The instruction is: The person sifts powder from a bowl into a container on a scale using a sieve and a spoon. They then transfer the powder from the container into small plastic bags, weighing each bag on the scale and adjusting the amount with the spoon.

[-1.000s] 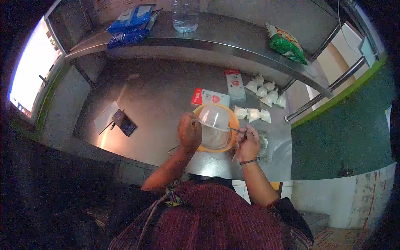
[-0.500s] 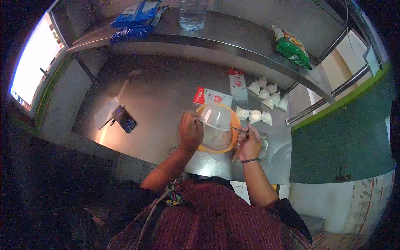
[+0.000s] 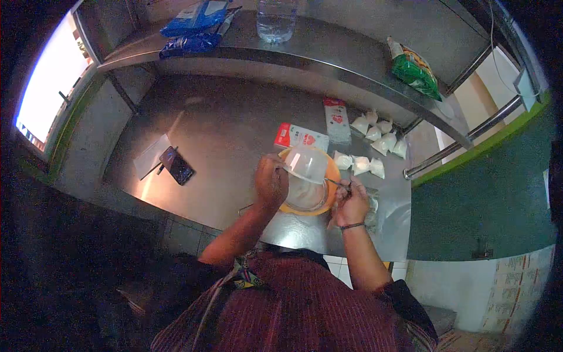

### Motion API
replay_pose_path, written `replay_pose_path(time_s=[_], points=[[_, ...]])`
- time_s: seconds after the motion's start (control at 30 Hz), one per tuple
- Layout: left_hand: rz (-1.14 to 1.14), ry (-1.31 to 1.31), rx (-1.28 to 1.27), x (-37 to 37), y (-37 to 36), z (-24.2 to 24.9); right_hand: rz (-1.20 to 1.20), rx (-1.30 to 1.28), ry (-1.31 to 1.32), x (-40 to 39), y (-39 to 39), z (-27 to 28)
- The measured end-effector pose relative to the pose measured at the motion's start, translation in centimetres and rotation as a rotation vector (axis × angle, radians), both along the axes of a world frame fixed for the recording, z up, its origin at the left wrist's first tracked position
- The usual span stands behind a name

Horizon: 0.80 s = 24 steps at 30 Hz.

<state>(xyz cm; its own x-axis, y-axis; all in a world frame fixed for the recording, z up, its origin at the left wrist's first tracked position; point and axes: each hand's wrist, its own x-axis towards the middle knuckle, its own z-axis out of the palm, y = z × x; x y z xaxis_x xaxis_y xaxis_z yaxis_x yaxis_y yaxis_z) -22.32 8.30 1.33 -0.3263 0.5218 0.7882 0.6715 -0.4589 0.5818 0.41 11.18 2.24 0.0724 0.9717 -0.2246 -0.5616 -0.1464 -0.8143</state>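
Note:
My left hand (image 3: 272,185) is closed on the rim of a translucent plastic tub (image 3: 307,164), which it holds tilted above an orange basin (image 3: 335,171). Inside the basin lies something pale (image 3: 302,196), too blurred to name. My right hand (image 3: 352,205) grips the thin dark handle of a utensil (image 3: 333,182) whose far end meets the tub's edge; its head is hidden. Beside that hand, a clear plastic bag (image 3: 373,205) rests on the steel table. A dark band circles my right wrist.
Several knotted bags of white powder (image 3: 361,165) sit right of the basin. Two red-and-white packets (image 3: 302,137) lie behind it. A phone (image 3: 177,166) lies to the left. The overhead steel shelf (image 3: 328,66) bears blue packets (image 3: 196,26), a water bottle (image 3: 275,20) and a green bag (image 3: 415,71).
The whole view has shifted slightly. Both hands keep their grips, and the tub stays tilted over the basin almost as before.

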Motion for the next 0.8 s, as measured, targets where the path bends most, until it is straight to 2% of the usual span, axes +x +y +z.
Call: replay_pose_path(time_s=[0.13,0.23,0.33,0.4,0.5,0.63,0.73,0.8], points=[[-0.015,-0.084,0.004,0.6,0.1,0.3,0.005,-0.030,0.003,0.0,-0.1,0.6],[-0.007,0.012,0.102,0.7,-0.1,0.8,0.025,-0.012,0.009,0.2,0.3,-0.5],[0.018,-0.029,0.001,0.8,-0.1,0.5,-0.011,-0.065,0.069,0.3,0.3,-1.0],[-0.046,-0.007,0.141,0.6,0.1,0.3,0.034,-0.030,0.085,0.6,0.3,-1.3],[-0.035,-0.039,0.096,0.8,0.1,0.2,0.050,-0.012,0.019,0.8,0.3,-1.4],[0.011,0.011,0.084,0.7,-0.2,1.0,0.031,-0.035,0.054,0.5,0.0,-1.1],[-0.027,-0.073,-0.036,0.8,-0.6,1.9,0.026,-0.045,0.046,0.6,-0.1,-1.3],[0.065,-0.106,-0.268,0.6,-0.7,2.2,0.012,-0.027,0.000,0.6,-0.3,-1.3]])
